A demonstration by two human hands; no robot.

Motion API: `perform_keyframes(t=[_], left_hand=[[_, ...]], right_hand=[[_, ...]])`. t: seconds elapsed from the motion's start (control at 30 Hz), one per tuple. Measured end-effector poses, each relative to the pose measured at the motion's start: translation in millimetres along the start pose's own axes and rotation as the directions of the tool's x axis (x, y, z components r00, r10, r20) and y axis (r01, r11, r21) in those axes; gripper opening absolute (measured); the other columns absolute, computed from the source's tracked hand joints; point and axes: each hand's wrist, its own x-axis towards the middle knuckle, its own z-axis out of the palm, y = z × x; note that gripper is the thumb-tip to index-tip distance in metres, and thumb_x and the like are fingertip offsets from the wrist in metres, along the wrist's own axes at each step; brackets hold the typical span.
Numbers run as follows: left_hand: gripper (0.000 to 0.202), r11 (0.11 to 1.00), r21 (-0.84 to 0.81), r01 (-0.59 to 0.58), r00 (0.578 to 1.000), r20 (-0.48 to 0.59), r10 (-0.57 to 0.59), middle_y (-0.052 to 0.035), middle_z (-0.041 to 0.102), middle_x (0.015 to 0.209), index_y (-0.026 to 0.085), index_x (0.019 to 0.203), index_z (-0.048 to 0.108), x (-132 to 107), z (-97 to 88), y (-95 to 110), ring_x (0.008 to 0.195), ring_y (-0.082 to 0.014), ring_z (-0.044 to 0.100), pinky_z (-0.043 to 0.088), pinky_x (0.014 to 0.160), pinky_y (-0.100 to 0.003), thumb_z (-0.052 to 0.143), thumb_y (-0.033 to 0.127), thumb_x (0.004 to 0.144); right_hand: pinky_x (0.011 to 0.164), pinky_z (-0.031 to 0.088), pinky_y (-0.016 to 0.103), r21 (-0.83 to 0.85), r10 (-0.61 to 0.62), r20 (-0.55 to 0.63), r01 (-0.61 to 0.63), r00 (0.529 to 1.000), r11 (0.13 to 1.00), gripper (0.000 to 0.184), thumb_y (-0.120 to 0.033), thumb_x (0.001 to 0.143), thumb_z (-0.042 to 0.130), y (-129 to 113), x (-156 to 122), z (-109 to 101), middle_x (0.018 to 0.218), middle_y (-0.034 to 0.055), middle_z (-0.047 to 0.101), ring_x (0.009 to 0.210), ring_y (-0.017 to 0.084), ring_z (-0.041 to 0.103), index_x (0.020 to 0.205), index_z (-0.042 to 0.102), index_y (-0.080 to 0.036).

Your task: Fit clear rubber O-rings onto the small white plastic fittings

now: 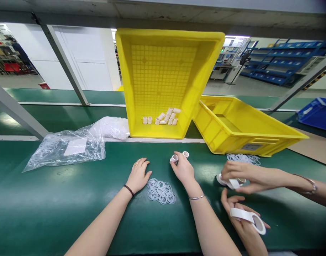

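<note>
My left hand [138, 175] rests palm down on the green table, fingers slightly curled, holding nothing. It lies just left of a small heap of clear rubber rings [161, 192]. My right hand [182, 167] is closed on two short white tubes [179, 156], held side by side at the fingertips above the mat. Several more white tubes [163, 118] lie at the bottom of the tilted yellow crate [165, 78] propped up behind.
A co-worker's two hands [240, 177] at the right hold white tubes, one hand [245, 217] palm up. A second yellow crate [245, 124] lies flat at right, more rings [243, 158] before it. Plastic bags of rings [67, 145] lie at left.
</note>
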Motion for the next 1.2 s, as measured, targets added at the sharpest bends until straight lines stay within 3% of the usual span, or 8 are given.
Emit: perform_keyframes(t=[0.2, 0.37, 0.6, 0.77, 0.9, 1.1, 1.2], left_hand=[[0.028, 1.000, 0.017, -0.020, 1.000, -0.008, 0.020, -0.0110, 0.048, 0.129, 0.018, 0.111, 0.054, 0, 1.0, -3, 0.126, -0.0268, 0.037, 0.034, 0.104, -0.046, 0.052, 0.023, 0.084], [0.027, 1.000, 0.018, -0.026, 1.000, -0.013, 0.026, -0.0106, 0.048, 0.129, 0.019, 0.111, 0.054, 0, 1.6, -3, 0.125, -0.0262, 0.038, 0.034, 0.104, -0.046, 0.052, 0.021, 0.084], [0.028, 0.999, 0.025, -0.027, 1.000, -0.001, 0.027, -0.0110, 0.048, 0.130, 0.018, 0.112, 0.054, 0, 0.6, -1, 0.125, -0.0264, 0.038, 0.034, 0.103, -0.046, 0.051, 0.021, 0.084], [0.029, 0.999, 0.028, -0.028, 1.000, -0.003, 0.028, -0.0105, 0.048, 0.130, 0.019, 0.112, 0.054, 0, 2.0, -3, 0.125, -0.0269, 0.038, 0.034, 0.104, -0.046, 0.052, 0.023, 0.084], [0.029, 0.999, 0.033, -0.023, 1.000, 0.001, 0.023, -0.0108, 0.048, 0.129, 0.019, 0.112, 0.054, 1, 0.7, -3, 0.125, -0.0272, 0.038, 0.035, 0.103, -0.047, 0.052, 0.024, 0.084], [0.027, 0.998, 0.036, -0.044, 0.999, 0.002, 0.044, -0.0109, 0.049, 0.129, 0.019, 0.111, 0.055, 1, -2.4, -1, 0.124, -0.0274, 0.040, 0.036, 0.102, -0.047, 0.050, 0.025, 0.084], [0.028, 0.998, 0.046, -0.040, 0.999, -0.002, 0.041, -0.0112, 0.050, 0.128, 0.019, 0.111, 0.055, 2, -2.1, -3, 0.124, -0.0277, 0.040, 0.037, 0.102, -0.047, 0.048, 0.026, 0.085]], right_hand=[[0.070, 0.053, 0.039, 0.023, 0.037, -0.025, -0.037, 0.999, 0.999, 0.032, -0.030, 0.085, 0.047, -27, -4, -4, 0.109, 0.0127, 0.054, 0.098, 0.026, 0.056, 0.116, 0.051, -0.021], [0.088, 0.050, 0.042, 0.249, -0.190, 0.106, 0.159, 0.976, 0.955, 0.031, -0.030, 0.087, 0.048, -48, -12, 3, 0.113, 0.0114, 0.055, 0.106, 0.023, 0.055, 0.117, 0.052, -0.022], [0.085, 0.051, 0.047, 0.262, -0.290, 0.176, 0.239, 0.941, 0.935, 0.021, -0.039, 0.089, 0.046, -35, -18, 25, 0.114, 0.0083, 0.058, 0.107, 0.026, 0.057, 0.101, 0.062, -0.032], [0.090, 0.048, 0.048, 0.259, -0.308, 0.158, 0.262, 0.938, 0.930, 0.024, -0.039, 0.090, 0.041, -25, -19, 33, 0.118, 0.0071, 0.057, 0.111, 0.025, 0.054, 0.104, 0.060, -0.035], [0.094, 0.044, 0.047, 0.210, -0.244, 0.120, 0.216, 0.962, 0.954, 0.027, -0.040, 0.091, 0.038, -19, -16, 35, 0.124, 0.0082, 0.053, 0.116, 0.026, 0.050, 0.111, 0.056, -0.035], [0.084, 0.046, 0.049, 0.094, -0.042, -0.033, 0.045, 0.999, 0.995, 0.026, -0.040, 0.091, 0.040, -10, 0, 21, 0.115, 0.0141, 0.057, 0.112, 0.029, 0.052, 0.108, 0.057, -0.030], [0.081, 0.047, 0.048, 0.075, 0.007, 0.007, -0.008, 1.000, 0.997, 0.024, -0.038, 0.091, 0.040, -15, 7, 7, 0.109, 0.0143, 0.060, 0.106, 0.029, 0.055, 0.102, 0.060, -0.029]])
